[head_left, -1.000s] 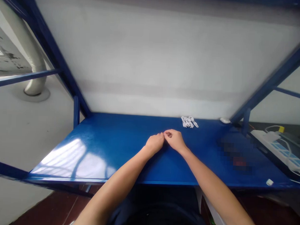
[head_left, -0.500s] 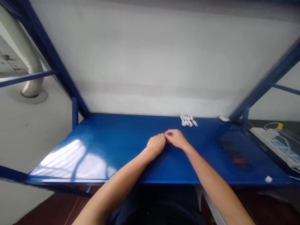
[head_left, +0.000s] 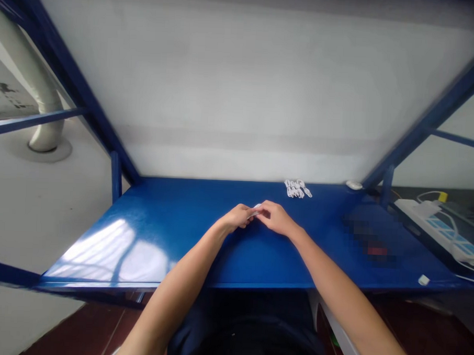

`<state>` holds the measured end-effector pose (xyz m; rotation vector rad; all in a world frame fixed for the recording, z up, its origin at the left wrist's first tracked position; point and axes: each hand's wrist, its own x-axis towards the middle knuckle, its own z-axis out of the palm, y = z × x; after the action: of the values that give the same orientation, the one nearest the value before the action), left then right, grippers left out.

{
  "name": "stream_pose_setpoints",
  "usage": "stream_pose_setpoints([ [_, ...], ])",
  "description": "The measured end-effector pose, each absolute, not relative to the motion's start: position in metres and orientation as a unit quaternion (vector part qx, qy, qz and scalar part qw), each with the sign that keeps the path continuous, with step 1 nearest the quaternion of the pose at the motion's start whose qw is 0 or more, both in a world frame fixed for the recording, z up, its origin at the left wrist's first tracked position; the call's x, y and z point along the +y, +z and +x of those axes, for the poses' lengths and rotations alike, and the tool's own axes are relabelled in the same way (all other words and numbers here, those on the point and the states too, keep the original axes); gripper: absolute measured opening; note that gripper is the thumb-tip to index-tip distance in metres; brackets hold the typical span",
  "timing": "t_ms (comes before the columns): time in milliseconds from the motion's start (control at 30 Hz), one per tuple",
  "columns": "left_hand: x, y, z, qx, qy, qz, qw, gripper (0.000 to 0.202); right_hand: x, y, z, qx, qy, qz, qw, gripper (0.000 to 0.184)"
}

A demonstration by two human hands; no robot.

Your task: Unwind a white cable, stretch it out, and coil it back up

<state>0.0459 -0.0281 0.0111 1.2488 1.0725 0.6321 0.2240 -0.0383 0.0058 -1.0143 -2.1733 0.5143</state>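
Both hands met over the middle of the blue table (head_left: 172, 232). The left hand (head_left: 235, 217) and right hand (head_left: 273, 217) each pinched a tiny white piece (head_left: 256, 206) with a tight grip — fingertips almost touching. Small white bits (head_left: 297, 189) lay near the back edge — lots of bare table on the left.

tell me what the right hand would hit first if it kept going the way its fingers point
The right hand points left, so it would meet the small white piece pinched at its fingertips, then the left hand, which looks to be touching it already.

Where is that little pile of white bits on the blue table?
The pile of white bits lies at the blue table's far edge by the wall, right of centre, beyond the right hand.
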Motion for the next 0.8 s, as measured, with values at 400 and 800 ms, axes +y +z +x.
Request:
stream_pose_setpoints([
  [400, -0.0268, 0.0049, 0.0518, 0.481, 0.299, 0.506, 0.651, 0.029, -0.0347, -0.0027, 0.2217, -0.849, 0.155, -0.377, 0.337, 0.008],
  [800, -0.0325, 0.0105, 0.0554, 0.470, 0.304, 0.529, 0.638, 0.032, -0.0331, -0.0040, 0.2223, -0.822, 0.126, -0.396, 0.390, 0.018],
])
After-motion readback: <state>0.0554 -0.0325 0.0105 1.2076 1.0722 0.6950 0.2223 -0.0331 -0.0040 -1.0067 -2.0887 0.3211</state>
